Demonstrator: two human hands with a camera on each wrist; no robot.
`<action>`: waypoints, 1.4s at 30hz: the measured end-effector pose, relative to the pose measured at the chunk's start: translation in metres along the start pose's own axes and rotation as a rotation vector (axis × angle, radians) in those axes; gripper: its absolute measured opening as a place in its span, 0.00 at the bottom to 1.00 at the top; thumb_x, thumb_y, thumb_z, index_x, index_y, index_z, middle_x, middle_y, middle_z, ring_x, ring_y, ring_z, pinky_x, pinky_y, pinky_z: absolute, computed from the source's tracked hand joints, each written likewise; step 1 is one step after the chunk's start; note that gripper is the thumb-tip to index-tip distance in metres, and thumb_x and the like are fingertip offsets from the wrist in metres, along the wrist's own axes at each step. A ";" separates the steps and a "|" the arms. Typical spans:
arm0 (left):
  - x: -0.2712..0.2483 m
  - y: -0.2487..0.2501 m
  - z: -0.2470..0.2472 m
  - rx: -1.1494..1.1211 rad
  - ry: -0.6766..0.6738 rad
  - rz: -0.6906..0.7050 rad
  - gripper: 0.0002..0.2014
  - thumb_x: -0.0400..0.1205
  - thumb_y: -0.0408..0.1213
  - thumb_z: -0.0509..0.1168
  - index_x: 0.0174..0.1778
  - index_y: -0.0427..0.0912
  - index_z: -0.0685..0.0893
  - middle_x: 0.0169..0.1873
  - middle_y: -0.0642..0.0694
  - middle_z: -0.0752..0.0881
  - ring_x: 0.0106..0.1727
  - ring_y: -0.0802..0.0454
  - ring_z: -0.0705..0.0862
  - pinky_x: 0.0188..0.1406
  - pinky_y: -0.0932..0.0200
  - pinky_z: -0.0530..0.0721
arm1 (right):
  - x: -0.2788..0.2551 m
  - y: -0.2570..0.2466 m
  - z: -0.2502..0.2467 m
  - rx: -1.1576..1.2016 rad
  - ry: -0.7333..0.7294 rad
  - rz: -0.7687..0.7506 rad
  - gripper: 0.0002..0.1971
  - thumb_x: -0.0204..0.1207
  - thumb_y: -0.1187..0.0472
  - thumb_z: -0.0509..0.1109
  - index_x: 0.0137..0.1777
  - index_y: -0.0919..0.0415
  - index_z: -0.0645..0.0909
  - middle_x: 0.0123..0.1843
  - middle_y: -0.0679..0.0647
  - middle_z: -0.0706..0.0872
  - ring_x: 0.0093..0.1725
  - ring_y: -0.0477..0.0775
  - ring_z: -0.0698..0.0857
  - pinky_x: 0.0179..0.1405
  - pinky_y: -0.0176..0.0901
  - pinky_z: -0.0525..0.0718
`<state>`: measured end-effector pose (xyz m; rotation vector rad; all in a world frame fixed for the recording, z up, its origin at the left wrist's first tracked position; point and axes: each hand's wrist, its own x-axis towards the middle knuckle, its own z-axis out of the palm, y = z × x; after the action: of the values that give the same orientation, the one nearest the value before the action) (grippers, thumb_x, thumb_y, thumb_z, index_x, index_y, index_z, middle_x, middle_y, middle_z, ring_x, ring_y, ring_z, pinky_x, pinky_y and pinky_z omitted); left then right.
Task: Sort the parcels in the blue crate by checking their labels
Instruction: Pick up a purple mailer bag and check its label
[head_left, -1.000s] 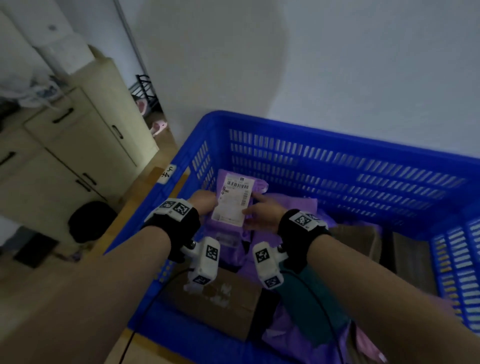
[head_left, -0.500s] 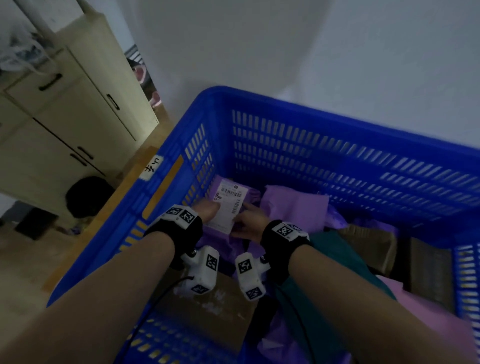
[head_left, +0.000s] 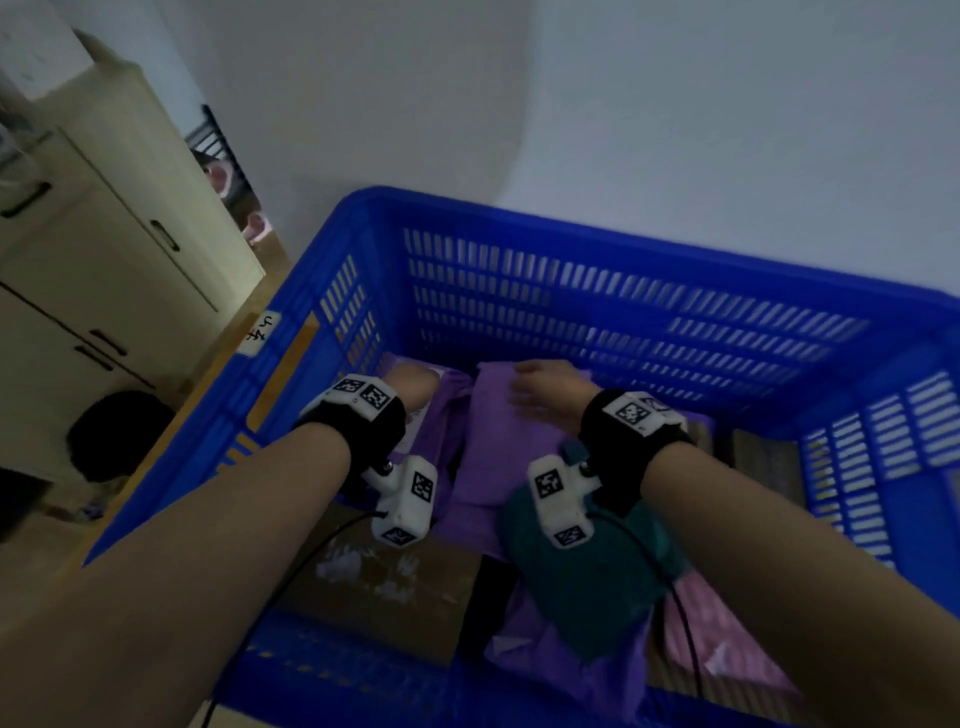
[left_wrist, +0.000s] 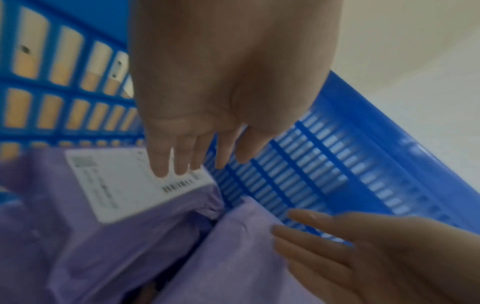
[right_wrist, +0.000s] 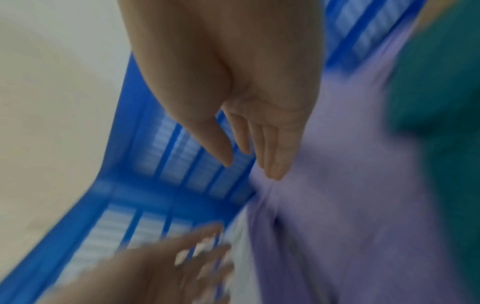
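Purple parcels (head_left: 498, 441) are lying in the crate (head_left: 597, 312); left hand (left_wrist: 207, 123) is hovering over the label (left_wrist: 124, 185), fingers straight; right hand (head_left: 545, 395) is hovering flat, holding nothing.

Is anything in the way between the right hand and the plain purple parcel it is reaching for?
Nothing visible. The right hand hovers with straight fingers just over the plain purple parcel, with only air between. The labelled purple parcel lies beside it, under the left hand.
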<state>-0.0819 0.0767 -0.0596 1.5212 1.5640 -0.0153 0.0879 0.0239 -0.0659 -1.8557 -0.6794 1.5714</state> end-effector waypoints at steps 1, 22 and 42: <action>0.000 0.004 0.005 0.011 -0.026 0.027 0.07 0.86 0.31 0.56 0.55 0.44 0.77 0.39 0.47 0.76 0.53 0.52 0.71 0.49 0.59 0.74 | -0.003 0.004 -0.013 -0.005 0.032 0.000 0.24 0.81 0.68 0.64 0.76 0.66 0.69 0.67 0.65 0.79 0.60 0.60 0.81 0.61 0.48 0.82; 0.013 0.007 0.053 -0.317 -0.165 -0.155 0.17 0.81 0.29 0.60 0.67 0.33 0.79 0.62 0.32 0.83 0.45 0.42 0.81 0.49 0.49 0.83 | -0.005 0.034 -0.052 0.102 0.149 0.073 0.07 0.76 0.74 0.63 0.43 0.62 0.78 0.40 0.58 0.80 0.38 0.51 0.80 0.38 0.40 0.81; -0.054 0.071 -0.046 -0.408 -0.013 0.240 0.07 0.78 0.32 0.70 0.49 0.43 0.81 0.44 0.45 0.83 0.45 0.49 0.83 0.42 0.57 0.81 | -0.084 -0.034 -0.064 0.342 0.114 -0.227 0.07 0.81 0.69 0.63 0.56 0.60 0.77 0.43 0.55 0.83 0.40 0.53 0.82 0.44 0.45 0.82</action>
<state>-0.0626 0.0774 0.0392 1.3650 1.2696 0.4055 0.1376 -0.0208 0.0226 -1.5441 -0.5127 1.3305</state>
